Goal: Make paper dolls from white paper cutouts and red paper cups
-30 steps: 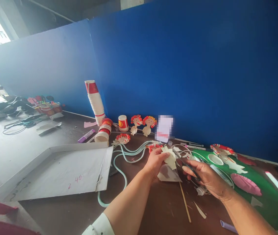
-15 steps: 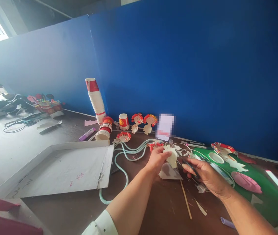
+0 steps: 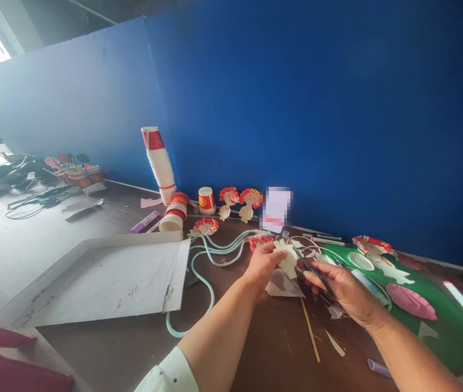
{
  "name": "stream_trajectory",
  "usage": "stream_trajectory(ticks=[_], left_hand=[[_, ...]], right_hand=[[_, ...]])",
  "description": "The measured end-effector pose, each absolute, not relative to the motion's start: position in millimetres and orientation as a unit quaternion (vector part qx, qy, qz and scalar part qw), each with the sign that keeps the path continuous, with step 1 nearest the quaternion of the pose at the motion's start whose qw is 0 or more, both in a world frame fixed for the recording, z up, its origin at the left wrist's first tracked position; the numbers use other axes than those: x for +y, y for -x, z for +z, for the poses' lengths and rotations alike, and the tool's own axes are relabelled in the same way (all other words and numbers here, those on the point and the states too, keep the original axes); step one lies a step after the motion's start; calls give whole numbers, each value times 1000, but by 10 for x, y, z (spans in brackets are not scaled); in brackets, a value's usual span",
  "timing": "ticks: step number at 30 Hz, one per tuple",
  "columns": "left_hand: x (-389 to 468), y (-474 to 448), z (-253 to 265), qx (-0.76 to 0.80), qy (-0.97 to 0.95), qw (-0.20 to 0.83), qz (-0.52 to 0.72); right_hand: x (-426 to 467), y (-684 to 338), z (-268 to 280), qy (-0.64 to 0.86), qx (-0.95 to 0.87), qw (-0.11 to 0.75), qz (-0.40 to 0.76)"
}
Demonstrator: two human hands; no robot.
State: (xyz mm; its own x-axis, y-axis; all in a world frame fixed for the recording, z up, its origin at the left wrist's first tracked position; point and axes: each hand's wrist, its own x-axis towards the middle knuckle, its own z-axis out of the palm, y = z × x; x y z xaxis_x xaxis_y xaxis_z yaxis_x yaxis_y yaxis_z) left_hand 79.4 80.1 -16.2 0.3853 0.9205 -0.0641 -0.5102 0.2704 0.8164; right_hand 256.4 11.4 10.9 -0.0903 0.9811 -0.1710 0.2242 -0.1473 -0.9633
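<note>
My left hand (image 3: 264, 262) pinches a cream paper cutout (image 3: 286, 263) with a notched top edge. Closed around the handles of dark scissors (image 3: 312, 270) is my right hand (image 3: 337, 283); their blades point up and left along the cutout's right side. Whether the blades touch the paper I cannot tell. Just under the cutout, a larger pale paper piece (image 3: 282, 287) lies on the table. Behind my left hand sits a red fringed paper figure (image 3: 257, 241), partly hidden.
A shallow white box (image 3: 104, 275) lies at left. Stacked paper cups (image 3: 161, 169) stand by the blue partition, near finished paper figures (image 3: 249, 204). A pale blue cable (image 3: 210, 288) winds across the table. A wooden stick (image 3: 310, 331) and a pink paper piece (image 3: 411, 301) lie at right.
The scissor blades look closer together than before, and my right hand has barely shifted. My left hand keeps the cutout in nearly the same spot. The whole view has tilted slightly.
</note>
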Motion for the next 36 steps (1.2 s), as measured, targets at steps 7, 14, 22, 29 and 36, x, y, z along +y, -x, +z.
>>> stream_trajectory(ticks=[7,14,22,29,36], left_hand=[[809,-798,-179,288,-369,743,477],[801,-794,-156,280,-360,749,481],[804,-787,-154,272,-367,749,481],[794,-762,-140,278,-377,746,473],[832,-744,-185,281,-381,742,474]], right_hand=[[112,-2558,104,559,-544,367,507],[101,-2540,113,570,-541,353,508],[84,-2525,131,561,-534,366,515],[83,-2519,142,558,-524,364,531],[88,-2551,102,561,-519,357,538]])
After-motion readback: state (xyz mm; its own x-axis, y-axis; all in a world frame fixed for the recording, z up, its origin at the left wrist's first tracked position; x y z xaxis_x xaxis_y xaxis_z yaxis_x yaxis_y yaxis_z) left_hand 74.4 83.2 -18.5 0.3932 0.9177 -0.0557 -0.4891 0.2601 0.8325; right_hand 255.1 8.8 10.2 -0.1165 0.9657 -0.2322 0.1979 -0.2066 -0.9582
